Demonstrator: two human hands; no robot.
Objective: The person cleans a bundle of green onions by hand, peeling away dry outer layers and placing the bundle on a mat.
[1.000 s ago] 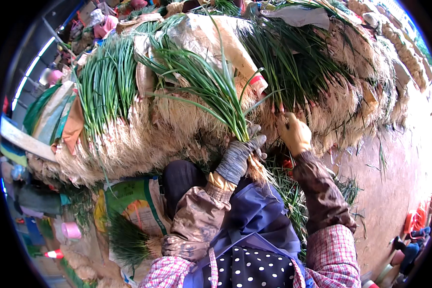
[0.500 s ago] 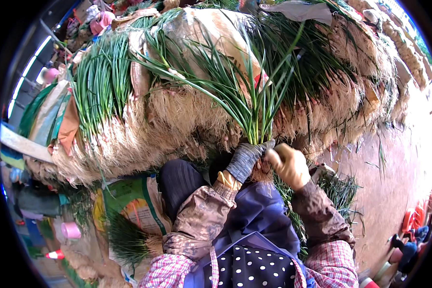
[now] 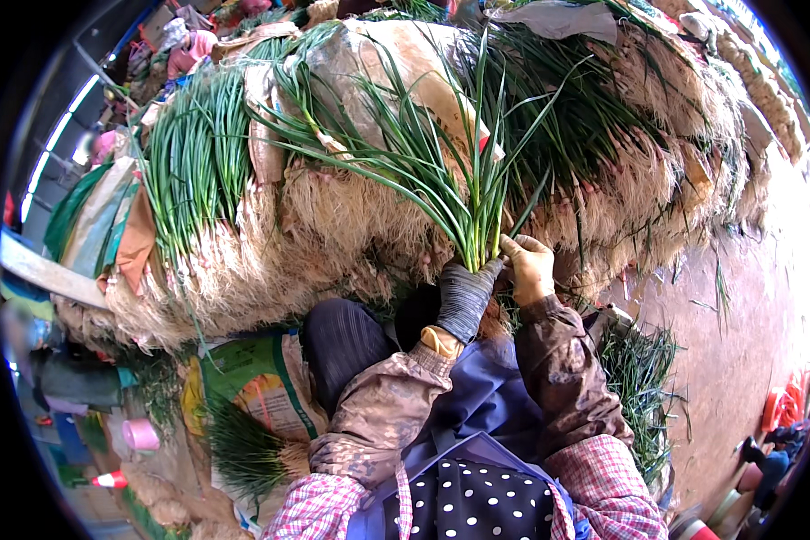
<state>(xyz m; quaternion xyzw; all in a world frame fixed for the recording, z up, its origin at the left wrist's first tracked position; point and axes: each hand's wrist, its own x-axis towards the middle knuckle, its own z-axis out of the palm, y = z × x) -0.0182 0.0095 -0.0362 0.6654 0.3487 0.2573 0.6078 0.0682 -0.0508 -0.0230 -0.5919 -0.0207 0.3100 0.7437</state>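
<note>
In the middle, my left hand (image 3: 463, 301), in a grey ribbed wrap over a yellow glove, is closed round the lower stems of a bunch of green garlic (image 3: 481, 202). Its long flat leaves fan upward, and pale roots show partly below the fist. My right hand (image 3: 529, 268), in a yellow glove, is at the bunch's right side, just above the left fist. Its thumb and fingers pinch one green leaf (image 3: 533, 205) that slants up to the right. The exact spot where the fingertips meet the stems is partly hidden.
Ahead lies a long heap of green garlic (image 3: 360, 216), its stringy roots toward me, partly covered by pale sacks (image 3: 378, 63). Left of my knee, a small bunch (image 3: 247, 441) rests on a green printed sack (image 3: 252, 364). Trimmed leaves (image 3: 639, 382) lie on the right. Another person (image 3: 187, 49) sits far left.
My right fingers have closed in beside the bunch and now pinch a leaf at its right side. The left hand keeps its hold, and the bunch's leaves have shifted slightly.
</note>
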